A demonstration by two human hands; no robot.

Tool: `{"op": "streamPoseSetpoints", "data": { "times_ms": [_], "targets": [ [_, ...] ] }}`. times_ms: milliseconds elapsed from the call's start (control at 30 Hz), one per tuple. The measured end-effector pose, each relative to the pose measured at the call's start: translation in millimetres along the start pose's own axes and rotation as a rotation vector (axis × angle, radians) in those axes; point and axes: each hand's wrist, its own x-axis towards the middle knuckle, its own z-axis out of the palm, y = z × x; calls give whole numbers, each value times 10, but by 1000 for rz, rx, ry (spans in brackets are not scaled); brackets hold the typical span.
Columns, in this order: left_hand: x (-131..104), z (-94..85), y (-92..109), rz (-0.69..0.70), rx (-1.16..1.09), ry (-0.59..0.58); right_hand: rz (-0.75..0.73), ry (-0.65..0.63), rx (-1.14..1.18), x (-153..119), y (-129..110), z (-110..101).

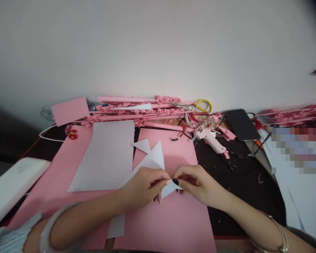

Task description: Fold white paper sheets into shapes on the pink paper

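Observation:
Between the fingertips of both hands is a small piece of white paper (171, 189), partly covered by the fingers. My left hand (150, 184) pinches its upper left part. From the other side my right hand (191, 182), with dark nails, pinches it close to the left fingertips. Just behind the hands lie white paper triangles (156, 154) on a pink sheet (177, 147). A large white sheet (105, 154) rests left of them, on more pink paper. Below my left forearm a narrow white strip (117, 226) shows.
Along the wall lie pink paper sticks with ruffled flowers (126, 109) and yellow-handled scissors (197, 106). To the right are a pink glue gun (210, 138), a black phone (242, 124) and cables. A long white box-like device (18, 186) stands at left. A pink card (70, 111) leans at back left.

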Motion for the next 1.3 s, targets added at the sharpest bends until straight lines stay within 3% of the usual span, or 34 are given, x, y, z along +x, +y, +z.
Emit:
{"op": "streamPoseSetpoints", "data": {
  "times_ms": [233, 400, 467, 600, 767, 1100, 1300],
  "targets": [
    [18, -58, 20, -6, -75, 62, 12, 56, -55, -5, 35, -216],
    [45, -195, -13, -61, -185, 213, -1, 313, -51, 9, 139, -430],
    [57, -215, -22, -84, -248, 209, -100, 363, -94, 4, 155, -400],
    [63, -163, -23, -105, -359, 82, -298, 232, -198, -19, 146, -204],
    [59, -98, -33, -104, -389, 5, -398, 231, -236, -31, 141, -88],
    [51, -53, -32, -69, -394, 29, -229, 276, -70, -11, 120, -37],
    [28, -2, -49, 22, -404, 90, -195, 389, 178, -11, 147, 59]
  ]
}}
